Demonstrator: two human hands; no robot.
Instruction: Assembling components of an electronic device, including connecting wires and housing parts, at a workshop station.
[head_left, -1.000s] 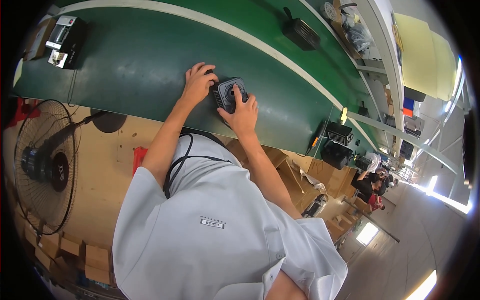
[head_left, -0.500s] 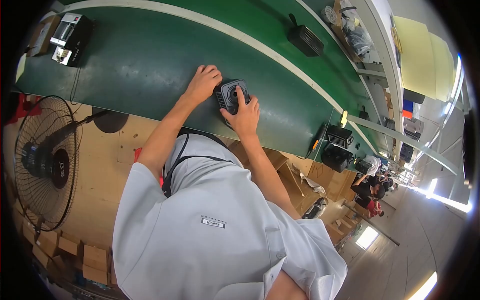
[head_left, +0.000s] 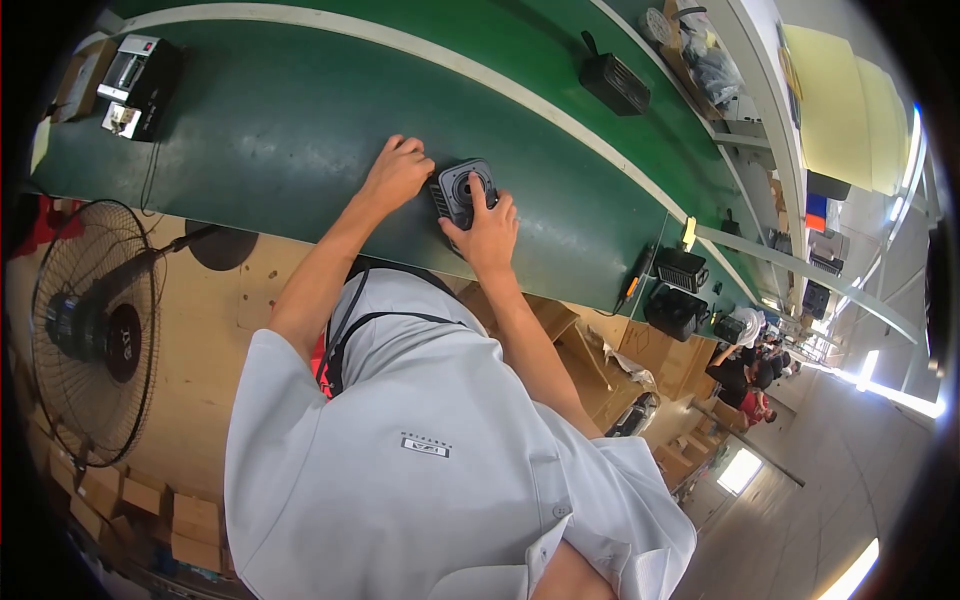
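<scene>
Big green desk (head_left: pixel 270 130) with loads of open room toward 9 o'clock, a pale rail (head_left: pixel 460 60) bounding it at 12, its near edge at 6 and a black-and-silver machine (head_left: pixel 138 90) way off at 10. Right grip (head_left: pixel 492 228) has hold of the boxy black device (head_left: pixel 448 203), set in from that near edge; left grip (head_left: pixel 398 174) sits just beside it at 10, fingers curled, can't tell if around anything.

Black, round-cornered device (head_left: pixel 455 194) lies on a green surface (head_left: pixel 290 140), near twelve o'clock in the view.
Its upturned face carries a dark, ringed circular part, partly hidden; its ribbed side faces nine o'clock.
</scene>
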